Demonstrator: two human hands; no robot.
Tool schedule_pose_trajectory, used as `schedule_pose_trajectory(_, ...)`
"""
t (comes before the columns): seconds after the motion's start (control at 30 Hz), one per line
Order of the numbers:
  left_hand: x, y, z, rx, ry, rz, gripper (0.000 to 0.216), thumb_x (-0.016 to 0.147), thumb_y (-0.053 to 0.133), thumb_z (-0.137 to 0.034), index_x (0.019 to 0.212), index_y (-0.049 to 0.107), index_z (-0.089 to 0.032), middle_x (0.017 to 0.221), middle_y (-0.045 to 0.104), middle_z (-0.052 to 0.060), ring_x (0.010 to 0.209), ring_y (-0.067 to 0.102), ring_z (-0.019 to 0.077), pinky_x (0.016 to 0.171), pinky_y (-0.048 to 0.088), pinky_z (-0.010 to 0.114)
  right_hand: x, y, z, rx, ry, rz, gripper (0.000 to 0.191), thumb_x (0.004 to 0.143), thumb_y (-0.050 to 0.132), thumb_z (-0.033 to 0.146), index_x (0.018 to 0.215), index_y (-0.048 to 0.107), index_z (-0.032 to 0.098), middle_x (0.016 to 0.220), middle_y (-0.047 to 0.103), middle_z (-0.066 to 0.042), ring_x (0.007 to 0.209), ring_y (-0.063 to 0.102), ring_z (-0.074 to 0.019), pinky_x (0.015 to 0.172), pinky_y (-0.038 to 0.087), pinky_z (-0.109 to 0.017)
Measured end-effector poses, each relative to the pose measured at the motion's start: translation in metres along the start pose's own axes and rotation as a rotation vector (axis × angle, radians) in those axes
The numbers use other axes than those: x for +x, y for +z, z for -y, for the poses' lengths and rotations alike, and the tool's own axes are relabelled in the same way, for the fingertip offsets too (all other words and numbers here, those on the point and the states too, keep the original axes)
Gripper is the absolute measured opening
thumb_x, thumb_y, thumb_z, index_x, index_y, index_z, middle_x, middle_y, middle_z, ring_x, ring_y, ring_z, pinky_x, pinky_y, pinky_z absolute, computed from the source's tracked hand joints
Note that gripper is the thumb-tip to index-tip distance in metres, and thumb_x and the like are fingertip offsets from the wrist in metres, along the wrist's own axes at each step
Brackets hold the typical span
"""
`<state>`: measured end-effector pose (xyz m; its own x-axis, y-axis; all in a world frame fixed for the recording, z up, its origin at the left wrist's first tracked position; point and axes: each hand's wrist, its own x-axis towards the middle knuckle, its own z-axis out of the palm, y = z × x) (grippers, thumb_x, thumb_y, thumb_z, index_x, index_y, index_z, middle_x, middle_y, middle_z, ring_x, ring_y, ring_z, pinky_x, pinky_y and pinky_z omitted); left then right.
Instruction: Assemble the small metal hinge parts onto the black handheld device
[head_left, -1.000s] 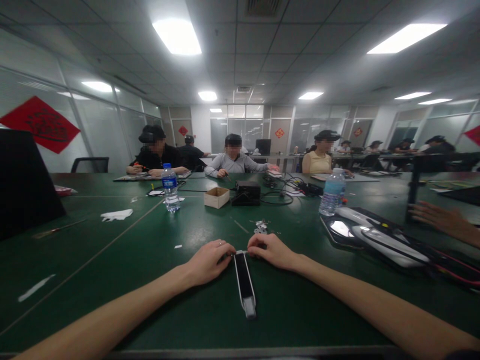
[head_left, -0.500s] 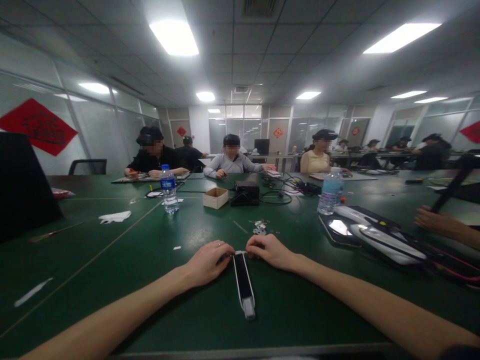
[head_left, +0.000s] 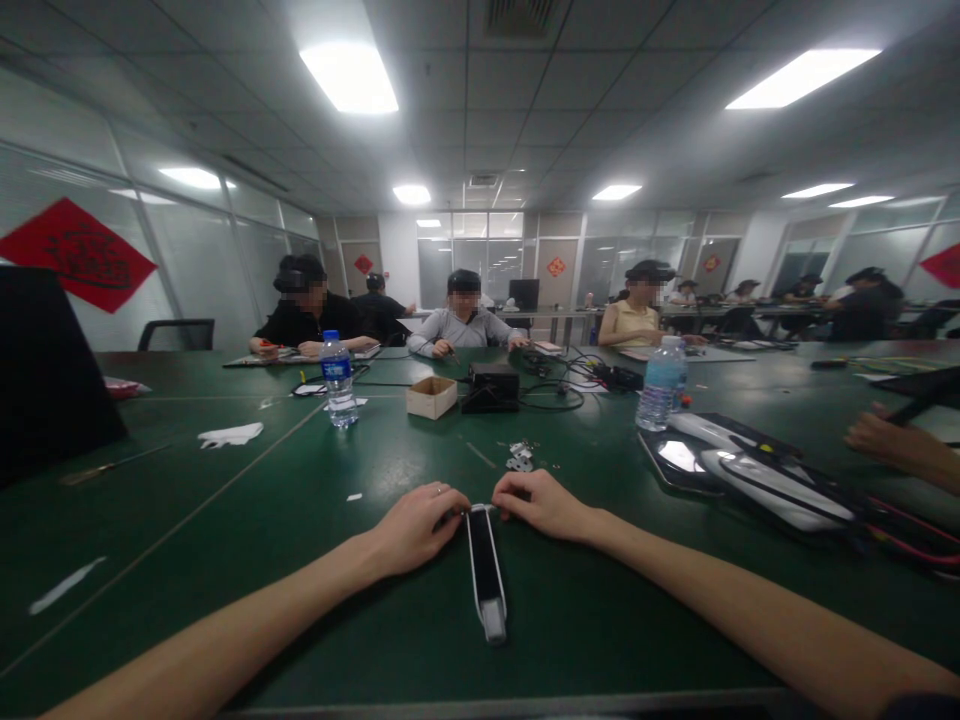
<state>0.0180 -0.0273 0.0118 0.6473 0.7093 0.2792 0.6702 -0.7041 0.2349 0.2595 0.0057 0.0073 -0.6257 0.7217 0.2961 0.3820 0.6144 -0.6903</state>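
A long, narrow device [head_left: 486, 565] with a white frame, a black face and a pale grey near end lies on the green table, pointing towards me. At its far left corner my left hand [head_left: 422, 522] is closed, thumb and fingertips pinched against the edge. My right hand [head_left: 544, 503] is also closed, pinching beside the far right corner. Whatever lies between its fingertips is too small to make out. Just beyond my hands sits a small pile of metal pieces [head_left: 519, 458].
An open box [head_left: 432, 398] and a black power unit [head_left: 489, 388] with cables stand farther back. Water bottles are at left [head_left: 337, 380] and right [head_left: 660, 390]. White-and-black equipment [head_left: 776, 485] lies at right, near a co-worker's hand [head_left: 877, 437]. Other people sit across the table.
The near end of the device has swung slightly left. My hands stay almost in place. The co-worker's hand at right has lowered the dark object it holds.
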Motion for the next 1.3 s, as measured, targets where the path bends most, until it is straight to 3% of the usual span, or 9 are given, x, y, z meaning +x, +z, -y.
schedule_pose_trajectory(0.67, -0.001, -0.002, -0.002, -0.006, -0.005, 0.012, 0.020, 0.091, 0.050, -0.014, 0.106, 0.062, -0.019, 0.100, 0.066, 0.005, 0.091, 0.060, 0.0190, 0.079, 0.049, 0.029, -0.002, -0.007, -0.002, 0.045, -0.011, 0.033, 0.022, 0.080, 0.071, 0.037, 0.090, 0.071, 0.016, 0.085, 0.072, -0.003, 0.078, 0.067, -0.0169, 0.074, 0.053, -0.028)
schedule_pose_trajectory(1.1, -0.002, 0.002, 0.003, 0.007, 0.021, -0.009, 0.019, 0.093, 0.049, -0.015, 0.108, 0.060, -0.020, 0.099, 0.064, 0.004, 0.090, 0.060, 0.0184, 0.078, 0.048, 0.029, -0.002, -0.010, -0.004, 0.028, -0.084, 0.067, 0.023, 0.082, 0.070, 0.038, 0.092, 0.072, 0.017, 0.090, 0.075, -0.004, 0.083, 0.070, -0.0180, 0.079, 0.055, -0.029)
schedule_pose_trajectory(1.3, -0.002, 0.004, 0.005, 0.012, 0.018, -0.002, 0.019, 0.093, 0.050, -0.015, 0.108, 0.060, -0.020, 0.098, 0.065, 0.004, 0.089, 0.060, 0.0184, 0.077, 0.048, 0.028, -0.003, -0.008, -0.005, -0.005, -0.075, 0.040, 0.020, 0.082, 0.070, 0.034, 0.092, 0.072, 0.017, 0.090, 0.076, -0.004, 0.083, 0.071, -0.0186, 0.074, 0.054, -0.028)
